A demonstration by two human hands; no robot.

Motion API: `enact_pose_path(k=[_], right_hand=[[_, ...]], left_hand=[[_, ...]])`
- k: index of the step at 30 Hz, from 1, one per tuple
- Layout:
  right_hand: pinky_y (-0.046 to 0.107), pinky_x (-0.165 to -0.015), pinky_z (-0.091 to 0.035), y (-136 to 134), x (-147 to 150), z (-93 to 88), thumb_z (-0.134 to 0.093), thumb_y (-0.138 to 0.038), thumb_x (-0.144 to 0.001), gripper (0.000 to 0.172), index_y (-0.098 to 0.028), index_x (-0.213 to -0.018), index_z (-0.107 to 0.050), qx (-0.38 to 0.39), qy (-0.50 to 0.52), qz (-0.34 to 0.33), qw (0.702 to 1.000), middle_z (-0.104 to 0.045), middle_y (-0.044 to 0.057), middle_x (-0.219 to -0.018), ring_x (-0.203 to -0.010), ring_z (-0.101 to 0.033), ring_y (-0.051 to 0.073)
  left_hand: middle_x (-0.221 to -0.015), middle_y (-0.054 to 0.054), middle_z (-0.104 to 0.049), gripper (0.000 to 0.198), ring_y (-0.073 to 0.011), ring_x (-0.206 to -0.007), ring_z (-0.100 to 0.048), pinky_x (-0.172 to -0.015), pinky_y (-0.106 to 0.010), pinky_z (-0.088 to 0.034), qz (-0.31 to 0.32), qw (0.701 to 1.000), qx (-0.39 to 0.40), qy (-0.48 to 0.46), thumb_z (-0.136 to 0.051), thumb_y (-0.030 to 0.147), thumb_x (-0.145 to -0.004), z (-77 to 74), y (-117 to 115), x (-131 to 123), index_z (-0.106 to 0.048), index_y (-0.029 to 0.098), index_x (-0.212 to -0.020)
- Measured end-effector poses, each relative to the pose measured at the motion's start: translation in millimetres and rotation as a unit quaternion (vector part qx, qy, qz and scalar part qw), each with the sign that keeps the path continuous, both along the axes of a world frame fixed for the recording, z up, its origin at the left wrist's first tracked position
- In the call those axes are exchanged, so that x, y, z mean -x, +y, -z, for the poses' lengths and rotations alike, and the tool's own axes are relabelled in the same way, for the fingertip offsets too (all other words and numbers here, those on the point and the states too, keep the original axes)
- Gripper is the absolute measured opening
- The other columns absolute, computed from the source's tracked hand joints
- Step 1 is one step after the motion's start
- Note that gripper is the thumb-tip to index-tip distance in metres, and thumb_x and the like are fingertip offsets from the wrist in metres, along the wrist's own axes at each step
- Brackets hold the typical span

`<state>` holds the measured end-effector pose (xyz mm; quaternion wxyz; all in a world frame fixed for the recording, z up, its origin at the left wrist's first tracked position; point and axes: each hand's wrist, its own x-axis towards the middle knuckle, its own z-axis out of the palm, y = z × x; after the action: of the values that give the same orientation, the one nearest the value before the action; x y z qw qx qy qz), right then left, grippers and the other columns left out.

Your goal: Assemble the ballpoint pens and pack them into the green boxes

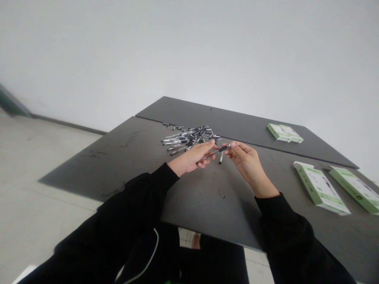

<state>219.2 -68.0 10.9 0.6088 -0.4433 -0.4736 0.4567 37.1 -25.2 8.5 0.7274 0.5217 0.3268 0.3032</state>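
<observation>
Between my two hands, a little above the dark table, is a pen [224, 148] with a black grip, tilted up to the right. My left hand [197, 156] is closed round its lower left part. At the upper right end, the fingertips of my right hand [243, 157] pinch the tip; whether a cap is there is too small to tell. A white pen-like piece with a dark end [221, 157] shows just below, between the hands. Behind my left hand lies a loose heap of pens [186, 138], black and clear, pointing mostly left.
The dark table [201, 209] has a seam running across it. At right lie green-and-white boxes, one nearer [322, 189], one at the edge [359, 189]. More such boxes [284, 133] sit beyond the seam. A pale wall [189, 47] stands behind the table.
</observation>
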Motion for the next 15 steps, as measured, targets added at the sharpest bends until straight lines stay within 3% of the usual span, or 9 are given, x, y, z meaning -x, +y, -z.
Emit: enact_pose_path(k=[2,5,7,10,13,15], right_hand=[[0.025,-0.063,-0.049,-0.8,0.2,-0.8,-0.081,-0.043,-0.075,0.023,-0.02,-0.079,-0.075,-0.004,-0.01,0.0,1.0,-0.076,0.005,-0.095,-0.065,-0.059,0.009],[0.025,-0.06,-0.048,-2.5,2.1,-2.2,-0.08,-0.043,-0.076,0.023,-0.021,-0.079,-0.073,-0.005,-0.009,0.0,1.0,-0.076,0.005,-0.093,-0.063,-0.058,0.009],[0.025,-0.061,-0.048,-3.8,4.4,-3.1,-0.08,-0.043,-0.076,0.024,-0.021,-0.078,-0.072,-0.01,-0.004,0.003,1.0,-0.076,0.006,-0.092,-0.062,-0.058,0.01],[0.026,-0.058,-0.047,-5.3,7.3,-3.9,-0.079,-0.043,-0.076,0.024,-0.02,-0.078,-0.07,-0.007,-0.011,0.006,1.0,-0.076,0.007,-0.096,-0.058,-0.056,0.009],[0.024,-0.049,-0.042,-5.6,7.9,-4.2,-0.078,-0.043,-0.077,0.025,-0.02,-0.079,-0.07,0.009,-0.022,0.008,1.0,-0.076,0.008,-0.1,-0.055,-0.056,0.009],[0.023,-0.046,-0.04,-5.3,7.4,-4.2,-0.077,-0.043,-0.077,0.025,-0.02,-0.08,-0.07,0.014,-0.025,0.011,1.0,-0.076,0.008,-0.102,-0.055,-0.056,0.008]], left_hand=[[-0.07,0.002,-0.055,0.021,-0.0024,-0.042,-0.032,-0.039,-0.016,-0.017,-0.012,1.0,-0.027,-0.001,-0.054,0.036,-0.095,0.1,-1.7,-1.3,-0.061,0.016,-0.093],[-0.069,0.004,-0.051,0.01,-0.0018,-0.045,-0.037,-0.04,-0.014,-0.021,-0.047,0.998,-0.046,0.004,-0.065,0.024,-0.087,-1.6,-3.5,-1.6,-0.06,0.016,-0.088],[-0.071,0.004,-0.053,0.018,-0.0028,-0.045,-0.04,-0.039,-0.015,-0.022,-0.026,1.0,0.012,-0.003,-0.066,0.033,-0.087,-3.6,-3.9,-0.8,-0.06,0.017,-0.092],[-0.073,0.001,-0.06,0.027,-0.0024,-0.039,-0.033,-0.037,-0.017,-0.017,0.027,0.996,0.086,-0.007,-0.051,0.042,-0.096,-4.9,-4.2,-0.2,-0.058,0.016,-0.092],[-0.07,0.001,-0.06,0.021,-0.0009,-0.036,-0.028,-0.037,-0.018,-0.014,0.006,1.0,0.029,0.007,-0.051,0.028,-0.097,-3.3,-4.2,-0.4,-0.058,0.014,-0.083],[-0.076,0.0,-0.064,0.015,-0.0003,-0.039,-0.034,-0.038,-0.017,-0.017,-0.02,1.0,-0.007,0.015,-0.058,0.023,-0.092,-2.7,-3.2,0.1,-0.06,0.013,-0.082]])
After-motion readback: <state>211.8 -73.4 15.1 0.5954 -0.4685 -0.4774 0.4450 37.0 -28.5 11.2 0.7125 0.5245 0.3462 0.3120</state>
